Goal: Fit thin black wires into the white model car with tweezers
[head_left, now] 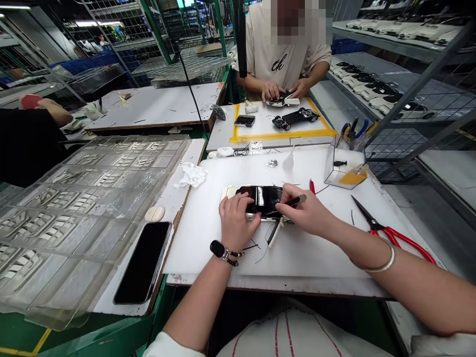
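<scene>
A white and black model car (265, 196) lies on the white foam mat in front of me. My left hand (238, 218) grips its left part, fingers over the top and thumb along the near side. In my right hand (305, 213) are dark tweezers (297, 200), pinched between thumb and fingers at the right part of the car. Their tips are hard to make out behind my fingers. A small white car part with a black strip (275, 233) sticks out below the car, near my right hand; whether it is attached I cannot tell.
Red-handled cutters (390, 233) lie right, below a clear tool holder (345, 166). Left are a phone (143, 263), crumpled tissue (192, 175) and a compartment tray of white parts (85, 198). Across, a co-worker handles another model car (282, 100). Racks (405, 34) hold more cars.
</scene>
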Motion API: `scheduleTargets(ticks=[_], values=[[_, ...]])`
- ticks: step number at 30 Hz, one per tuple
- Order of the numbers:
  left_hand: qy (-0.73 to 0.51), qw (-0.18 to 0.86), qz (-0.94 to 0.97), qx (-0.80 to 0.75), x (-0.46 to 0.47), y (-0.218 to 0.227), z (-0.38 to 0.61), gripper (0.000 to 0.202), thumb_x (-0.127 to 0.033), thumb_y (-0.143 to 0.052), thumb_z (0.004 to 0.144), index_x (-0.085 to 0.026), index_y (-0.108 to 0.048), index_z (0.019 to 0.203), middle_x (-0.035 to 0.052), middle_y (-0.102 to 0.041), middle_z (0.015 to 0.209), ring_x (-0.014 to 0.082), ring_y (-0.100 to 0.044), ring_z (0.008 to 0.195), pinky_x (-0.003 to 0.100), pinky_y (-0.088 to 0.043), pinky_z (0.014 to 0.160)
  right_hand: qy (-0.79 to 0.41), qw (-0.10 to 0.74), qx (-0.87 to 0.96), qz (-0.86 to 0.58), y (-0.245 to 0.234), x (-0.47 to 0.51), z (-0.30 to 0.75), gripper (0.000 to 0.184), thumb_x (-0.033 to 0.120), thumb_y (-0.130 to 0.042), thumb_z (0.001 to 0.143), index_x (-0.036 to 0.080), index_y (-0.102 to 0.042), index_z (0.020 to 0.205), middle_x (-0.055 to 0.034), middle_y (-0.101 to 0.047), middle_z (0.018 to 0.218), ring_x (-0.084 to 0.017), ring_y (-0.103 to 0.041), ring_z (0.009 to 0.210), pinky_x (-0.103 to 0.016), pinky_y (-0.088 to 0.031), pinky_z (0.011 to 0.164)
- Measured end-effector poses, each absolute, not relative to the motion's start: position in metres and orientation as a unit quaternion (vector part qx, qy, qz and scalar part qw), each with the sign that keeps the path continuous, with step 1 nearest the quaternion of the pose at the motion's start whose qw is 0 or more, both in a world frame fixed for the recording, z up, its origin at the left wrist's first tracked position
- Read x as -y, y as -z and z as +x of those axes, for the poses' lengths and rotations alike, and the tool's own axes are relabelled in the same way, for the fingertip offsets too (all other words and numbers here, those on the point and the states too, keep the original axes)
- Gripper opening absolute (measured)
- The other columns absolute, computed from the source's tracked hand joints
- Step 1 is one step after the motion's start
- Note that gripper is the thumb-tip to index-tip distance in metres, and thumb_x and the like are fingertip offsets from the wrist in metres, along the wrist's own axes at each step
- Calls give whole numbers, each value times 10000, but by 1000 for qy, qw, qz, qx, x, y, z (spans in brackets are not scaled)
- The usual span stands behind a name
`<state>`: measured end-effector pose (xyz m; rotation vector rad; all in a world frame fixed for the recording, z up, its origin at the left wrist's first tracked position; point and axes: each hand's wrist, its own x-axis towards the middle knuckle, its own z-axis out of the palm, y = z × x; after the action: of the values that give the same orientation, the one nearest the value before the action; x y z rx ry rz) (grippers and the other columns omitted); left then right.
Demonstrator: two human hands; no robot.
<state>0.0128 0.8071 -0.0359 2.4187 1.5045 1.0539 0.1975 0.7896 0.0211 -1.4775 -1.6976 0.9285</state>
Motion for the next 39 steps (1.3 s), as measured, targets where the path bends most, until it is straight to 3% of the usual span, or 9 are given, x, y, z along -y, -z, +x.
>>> scheduleTargets(ticks=[13,21,25,30,39], values=[[-348,52,794,-496,-806,37,13,290,-203,-671,733,-222,-509,973,54,-599,1122,246,-519,1101,491,-279,1048,-374,306,672,-561,-17,-787,193,193,176,-522,776,204,-366,667,61,-454,570,-90,-389,500,-222,-295,480],[-350,47,795,-493,-807,39,14,267,-215,-655,736,-220,-523,969,61,-604,1119,248,-528,1090,484,-298,1039,-284,227,736,-571,-17,-807,173,120,140,-457,752,216,-364,740,34,-472,579,-131,-421,526,-244,-294,515],[-347,52,797,-491,-807,39,13,268,-219,-651,746,-223,-519,978,62,-602,1130,249,-522,1111,491,-279,1054,-287,245,747,-548,-20,-799,180,115,184,-449,791,218,-346,754,36,-460,576,-126,-411,513,-245,-296,509],[-340,56,798,-494,-807,37,13,272,-213,-648,745,-228,-518,984,63,-596,1143,249,-515,1126,490,-271,1061,-263,357,707,-551,-28,-778,194,169,194,-473,796,222,-325,720,47,-414,569,-100,-344,474,-238,-270,474],[-343,57,799,-492,-806,38,12,269,-221,-649,756,-225,-516,990,59,-594,1140,240,-513,1126,484,-265,1069,-308,314,717,-541,-12,-788,188,163,218,-477,812,223,-343,720,67,-395,524,-103,-346,459,-237,-271,464]])
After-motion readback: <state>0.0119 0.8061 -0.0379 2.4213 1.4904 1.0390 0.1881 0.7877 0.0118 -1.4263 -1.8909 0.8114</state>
